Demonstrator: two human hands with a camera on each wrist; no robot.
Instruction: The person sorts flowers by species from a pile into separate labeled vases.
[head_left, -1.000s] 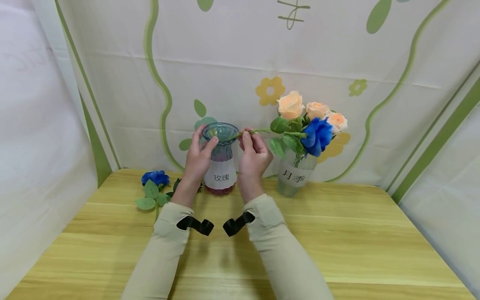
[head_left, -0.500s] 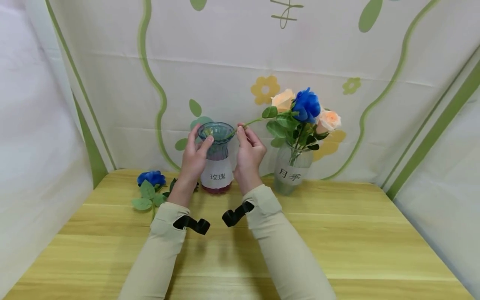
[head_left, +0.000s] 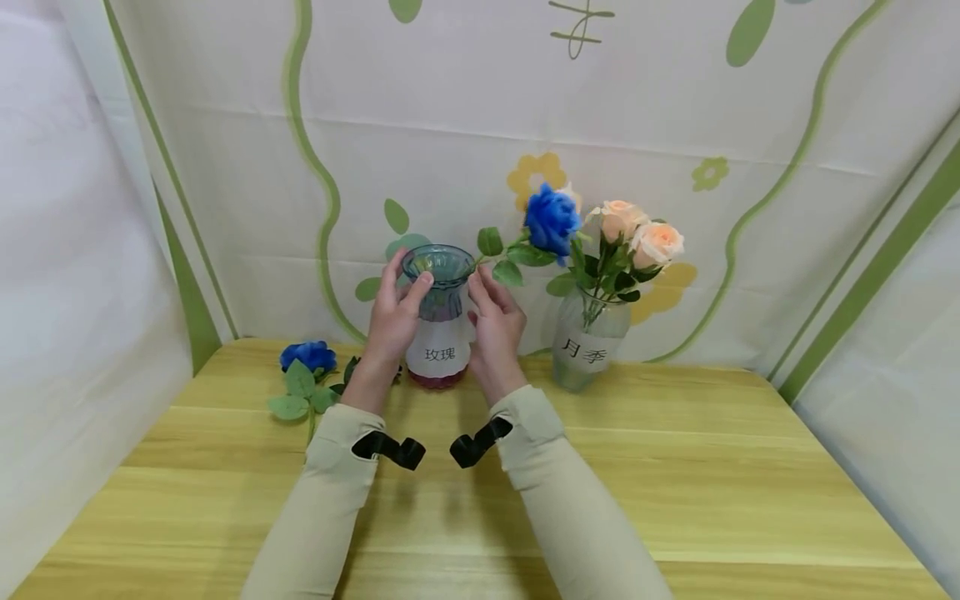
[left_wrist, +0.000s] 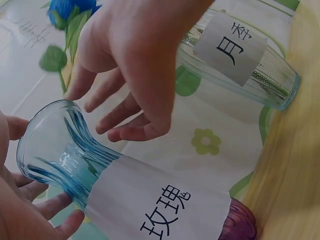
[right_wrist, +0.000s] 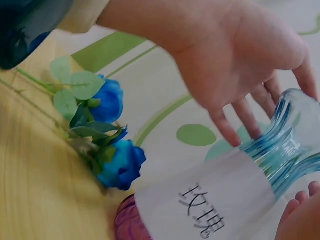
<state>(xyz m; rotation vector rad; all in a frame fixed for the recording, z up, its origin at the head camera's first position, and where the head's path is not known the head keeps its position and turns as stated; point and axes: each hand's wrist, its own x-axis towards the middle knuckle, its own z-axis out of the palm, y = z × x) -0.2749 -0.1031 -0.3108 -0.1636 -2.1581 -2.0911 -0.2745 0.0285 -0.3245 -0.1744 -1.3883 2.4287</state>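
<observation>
A glass vase [head_left: 440,304], blue at the top and pink at the base, stands with a white paper label on its body. My left hand [head_left: 395,315] holds its flared neck, thumb in front at the rim and fingers behind. A blue rose [head_left: 552,221] leans out over the right side of the rim, its stem end in the vase mouth. My right hand [head_left: 497,321] is at that rim, pinching the stem just under the lower leaves. In the left wrist view, the right hand's fingers [left_wrist: 117,100] curve beside the neck, with the stem [left_wrist: 62,80] at one fingertip.
To the right stands a clear labelled vase [head_left: 573,367] with peach roses [head_left: 657,243]. Blue roses [head_left: 308,357] lie on the wooden table [head_left: 675,467] at left; one [right_wrist: 122,162] is partly behind my left arm. A patterned cloth backdrop [head_left: 450,150] rises behind.
The blue rose has swung up from in front of the peach roses and moved left, closer to the vase mouth. My right hand has shifted slightly left with it; the left hand keeps its hold.
</observation>
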